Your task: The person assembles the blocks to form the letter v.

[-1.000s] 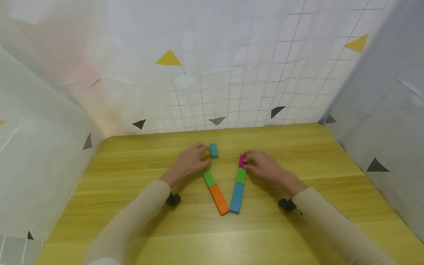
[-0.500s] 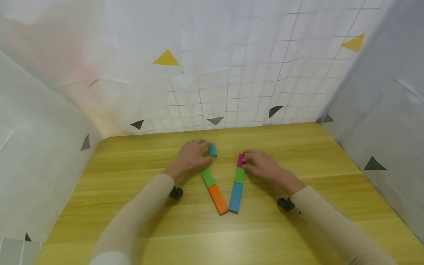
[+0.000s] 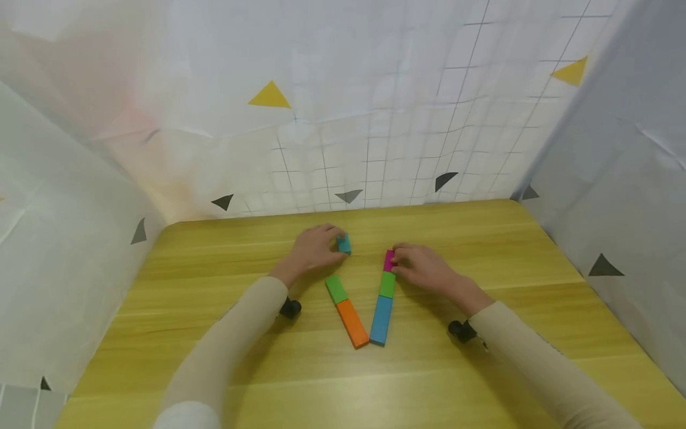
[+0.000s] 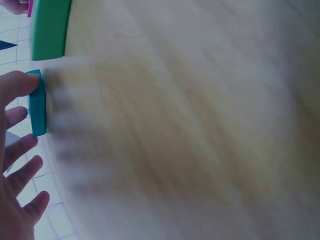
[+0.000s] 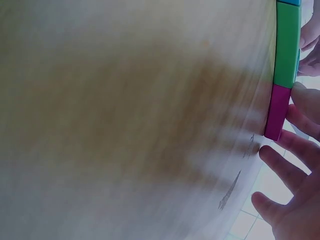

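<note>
In the head view a small teal block lies on the table toward the back, and my left hand pinches it between thumb and forefinger at its ends. The left wrist view shows the thumb on the teal block, the other fingers spread. My right hand holds a magenta block by thumb and fingers. That block ends a row with a green block and a longer blue block. A second green block touches an orange block, slanting toward the blue one's near end.
The blocks lie on a wood-grain table. White sheeting with grid lines and triangles stands behind the table and along both sides. A black wrist device sits under the left sleeve, another device under the right.
My left hand has moved slightly forward and right, and its thumb and forefinger have closed on the teal block. The right hand stays at the magenta block.
</note>
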A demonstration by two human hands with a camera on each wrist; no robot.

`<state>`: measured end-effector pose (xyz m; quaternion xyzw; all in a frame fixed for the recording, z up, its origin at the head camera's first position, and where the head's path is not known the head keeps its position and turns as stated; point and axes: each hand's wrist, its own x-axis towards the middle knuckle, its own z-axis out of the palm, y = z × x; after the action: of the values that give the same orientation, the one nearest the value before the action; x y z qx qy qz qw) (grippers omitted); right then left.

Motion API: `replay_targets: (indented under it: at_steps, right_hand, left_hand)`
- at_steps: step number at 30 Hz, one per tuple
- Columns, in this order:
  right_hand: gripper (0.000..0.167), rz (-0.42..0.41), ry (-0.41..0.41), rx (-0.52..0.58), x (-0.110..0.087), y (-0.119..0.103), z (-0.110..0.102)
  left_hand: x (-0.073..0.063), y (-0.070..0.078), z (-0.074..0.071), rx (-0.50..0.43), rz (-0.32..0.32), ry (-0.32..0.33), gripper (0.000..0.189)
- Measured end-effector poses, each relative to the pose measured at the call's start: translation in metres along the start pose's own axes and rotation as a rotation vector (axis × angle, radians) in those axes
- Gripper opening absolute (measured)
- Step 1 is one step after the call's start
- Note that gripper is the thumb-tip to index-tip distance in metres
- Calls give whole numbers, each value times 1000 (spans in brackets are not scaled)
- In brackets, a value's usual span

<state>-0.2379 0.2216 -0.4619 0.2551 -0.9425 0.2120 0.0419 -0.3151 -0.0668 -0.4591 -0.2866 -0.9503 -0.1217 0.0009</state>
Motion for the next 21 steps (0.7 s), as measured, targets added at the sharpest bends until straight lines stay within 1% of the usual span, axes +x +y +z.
replay_targets:
  at_steps: [4,9,17,21]
  right_hand:
    - [20,1,-4,2,0,-1,0]
    - [21,18,-16,11,0,-3,-2]
    - [21,22,-19,14,0,-1,-1]
    - [22,21,-21,13,-1,0,-1]
  left_hand:
    - [2,-1,1,13,-7,0,44]
    - [2,-1,-1,7,-14,1,41]
    - [-2,-1,-3,-31,-18,10,40]
    - [-3,-2,-6,-39,-19,26,40]
